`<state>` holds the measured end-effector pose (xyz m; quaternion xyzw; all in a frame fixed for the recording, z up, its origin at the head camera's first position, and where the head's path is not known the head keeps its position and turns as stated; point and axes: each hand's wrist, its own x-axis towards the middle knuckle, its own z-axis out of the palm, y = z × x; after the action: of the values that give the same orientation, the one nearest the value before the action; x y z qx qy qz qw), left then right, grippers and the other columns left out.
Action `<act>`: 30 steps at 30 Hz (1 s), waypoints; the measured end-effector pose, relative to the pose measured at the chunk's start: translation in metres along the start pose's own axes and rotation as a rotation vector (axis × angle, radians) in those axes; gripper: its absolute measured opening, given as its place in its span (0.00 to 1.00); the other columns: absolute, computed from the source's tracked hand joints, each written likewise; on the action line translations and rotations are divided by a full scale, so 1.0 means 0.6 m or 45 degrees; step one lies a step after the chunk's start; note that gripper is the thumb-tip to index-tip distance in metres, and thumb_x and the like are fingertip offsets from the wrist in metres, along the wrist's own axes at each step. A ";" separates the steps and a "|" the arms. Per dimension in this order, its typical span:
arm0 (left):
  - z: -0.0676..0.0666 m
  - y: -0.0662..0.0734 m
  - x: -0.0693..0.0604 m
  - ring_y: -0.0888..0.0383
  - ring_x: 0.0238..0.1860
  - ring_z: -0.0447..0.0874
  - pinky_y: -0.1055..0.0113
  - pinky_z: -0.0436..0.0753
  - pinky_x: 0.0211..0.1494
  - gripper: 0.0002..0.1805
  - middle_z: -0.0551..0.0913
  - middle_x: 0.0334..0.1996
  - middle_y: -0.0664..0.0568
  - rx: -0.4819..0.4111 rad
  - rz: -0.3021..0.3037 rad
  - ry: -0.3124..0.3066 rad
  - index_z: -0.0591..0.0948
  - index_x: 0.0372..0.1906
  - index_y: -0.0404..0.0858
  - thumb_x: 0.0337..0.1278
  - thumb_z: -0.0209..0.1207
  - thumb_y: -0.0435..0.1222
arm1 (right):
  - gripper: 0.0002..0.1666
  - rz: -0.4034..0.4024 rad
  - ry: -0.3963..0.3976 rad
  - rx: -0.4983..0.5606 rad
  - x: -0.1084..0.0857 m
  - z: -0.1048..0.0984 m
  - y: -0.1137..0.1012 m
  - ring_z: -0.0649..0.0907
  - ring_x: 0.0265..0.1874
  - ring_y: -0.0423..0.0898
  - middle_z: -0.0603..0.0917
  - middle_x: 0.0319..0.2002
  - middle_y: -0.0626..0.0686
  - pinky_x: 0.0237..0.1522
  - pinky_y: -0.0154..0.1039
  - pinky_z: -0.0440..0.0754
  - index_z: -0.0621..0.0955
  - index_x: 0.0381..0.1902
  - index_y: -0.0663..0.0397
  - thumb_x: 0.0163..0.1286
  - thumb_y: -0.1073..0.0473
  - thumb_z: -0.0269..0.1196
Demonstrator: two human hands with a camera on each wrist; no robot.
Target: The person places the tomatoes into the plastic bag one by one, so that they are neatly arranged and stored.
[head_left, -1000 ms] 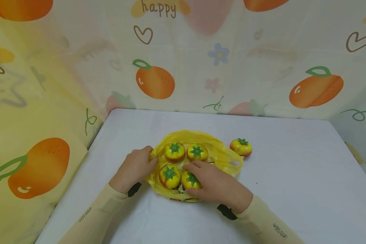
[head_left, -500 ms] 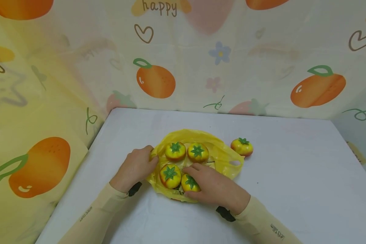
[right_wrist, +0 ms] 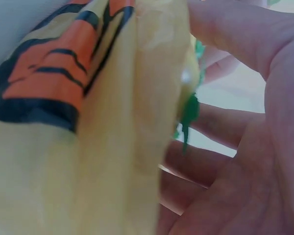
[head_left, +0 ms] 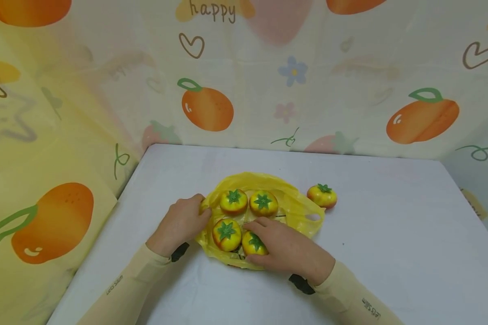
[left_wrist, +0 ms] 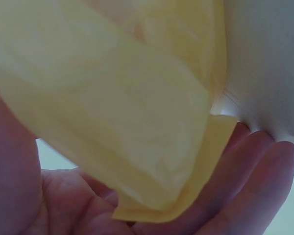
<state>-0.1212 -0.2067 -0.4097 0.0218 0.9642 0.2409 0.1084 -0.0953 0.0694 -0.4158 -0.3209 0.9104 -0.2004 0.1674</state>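
A yellow plastic bag (head_left: 248, 177) lies spread open on the table, several yellow-orange persimmons with green leafy tops inside it. At its left side, my left hand (head_left: 181, 222) grips the rim; the left wrist view has the bag's film (left_wrist: 137, 112) between thumb and fingers. My right hand (head_left: 293, 248) reaches in from the right, fingers and thumb around the front right persimmon (head_left: 253, 243), partly hiding it. Beside that one sits another persimmon (head_left: 227, 234), with a back left persimmon (head_left: 233, 201) and a back right persimmon (head_left: 263, 203) behind.
One more persimmon (head_left: 322, 196) rests on the white table (head_left: 374, 234) outside the bag, close to its right handle. A fruit-patterned curtain (head_left: 248, 90) rises behind the table's back edge and along the left side. Orange and black print marks the bag's outside (right_wrist: 54, 73).
My right hand has shifted slightly down and left, its fingers drawn closer around the front right persimmon. The left hand and the bag stay almost the same.
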 end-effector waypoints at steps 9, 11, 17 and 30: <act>0.000 0.000 0.001 0.53 0.23 0.77 0.64 0.76 0.27 0.13 0.77 0.25 0.48 -0.009 0.003 0.008 0.78 0.46 0.35 0.74 0.54 0.42 | 0.41 0.081 0.095 0.044 -0.024 -0.048 0.014 0.80 0.71 0.49 0.79 0.73 0.48 0.74 0.53 0.79 0.75 0.77 0.43 0.72 0.37 0.71; 0.000 0.000 0.000 0.53 0.23 0.77 0.64 0.76 0.27 0.12 0.77 0.25 0.48 -0.013 0.008 0.013 0.78 0.45 0.35 0.74 0.54 0.42 | 0.41 0.097 0.154 0.060 -0.032 -0.065 0.023 0.79 0.73 0.49 0.79 0.74 0.48 0.74 0.54 0.78 0.75 0.77 0.42 0.72 0.37 0.71; -0.001 0.001 -0.005 0.54 0.22 0.75 0.64 0.75 0.26 0.11 0.76 0.24 0.48 -0.020 0.024 0.024 0.77 0.43 0.35 0.74 0.54 0.41 | 0.39 0.188 0.324 0.136 -0.057 -0.112 0.065 0.82 0.68 0.55 0.79 0.74 0.50 0.69 0.61 0.81 0.75 0.77 0.43 0.73 0.38 0.70; 0.002 -0.002 -0.001 0.53 0.22 0.75 0.64 0.75 0.26 0.10 0.75 0.24 0.48 -0.004 0.029 0.044 0.77 0.42 0.36 0.73 0.54 0.40 | 0.39 0.349 0.482 0.162 -0.078 -0.147 0.158 0.82 0.67 0.63 0.78 0.75 0.57 0.66 0.64 0.81 0.74 0.78 0.46 0.77 0.36 0.66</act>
<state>-0.1200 -0.2073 -0.4114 0.0283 0.9653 0.2440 0.0889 -0.1480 0.1903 -0.3762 -0.1399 0.9462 -0.2891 0.0392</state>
